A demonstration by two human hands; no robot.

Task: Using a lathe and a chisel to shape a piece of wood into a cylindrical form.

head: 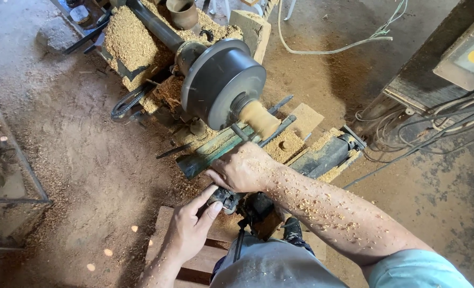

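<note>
1. Gripping a small dark metal fitting (224, 199) at the near edge of the lathe bed (322, 157), the left hand (190, 229) closes thumb and fingers around it from below.
2. The right hand (243, 168) lies clenched over the green tool rest (215, 152), knuckles up; what it grasps underneath I cannot tell. Shavings speckle the forearm.
3. Just beyond that hand, a pale wooden workpiece (259, 118) juts from the big grey faceplate (223, 85), with a long turning tool (271, 130) laid beside it.
4. Risk, as I judge it: the right hand sits very near the workpiece, so if the spindle turns, knuckles could be struck; a loose rest could also swing into the wood.
5. Sawdust heaps (133, 37) bury the far left end of the bed, and could hide tools.
6. The dirt floor (87, 160) is coated in dust; a wooden pallet (167, 250) lies underfoot.
7. At the right, tangled cables (423, 130) trail by a dark cabinet (434, 69), a tripping hazard.
</note>
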